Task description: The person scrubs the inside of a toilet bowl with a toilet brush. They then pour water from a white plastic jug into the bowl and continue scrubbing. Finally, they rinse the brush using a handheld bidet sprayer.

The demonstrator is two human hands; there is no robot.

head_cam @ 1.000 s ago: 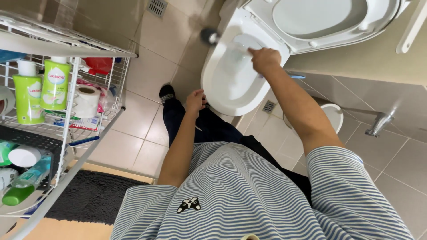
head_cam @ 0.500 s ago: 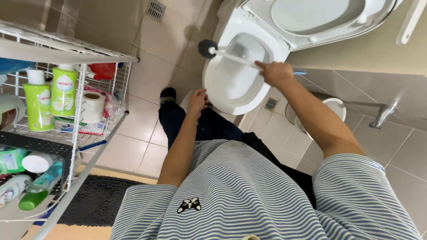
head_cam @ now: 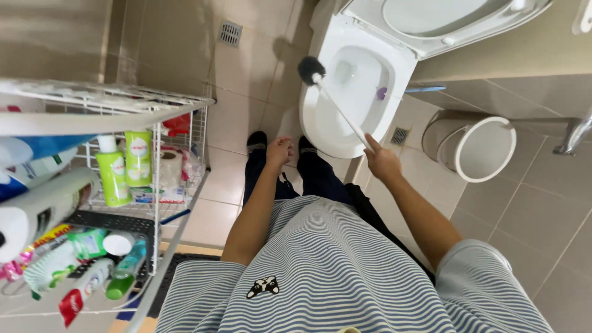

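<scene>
Your right hand (head_cam: 382, 161) grips the toilet brush (head_cam: 333, 102) by its handle, bristles lifted over the toilet (head_cam: 320, 132) rim; your left hand (head_cam: 279, 151), loosely curled and empty, rests on your knee for balance.

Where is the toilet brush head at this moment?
In the head view, the dark toilet brush head is at top centre, above the left rim of the open toilet bowl, its white handle held by the right hand.

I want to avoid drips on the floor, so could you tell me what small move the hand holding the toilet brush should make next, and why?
Probably swing the brush head right, over the open bowl. The right hand grips the white handle, but the dark bristles sit over the bowl's left rim, partly above the floor tiles, so drips could miss.
</scene>
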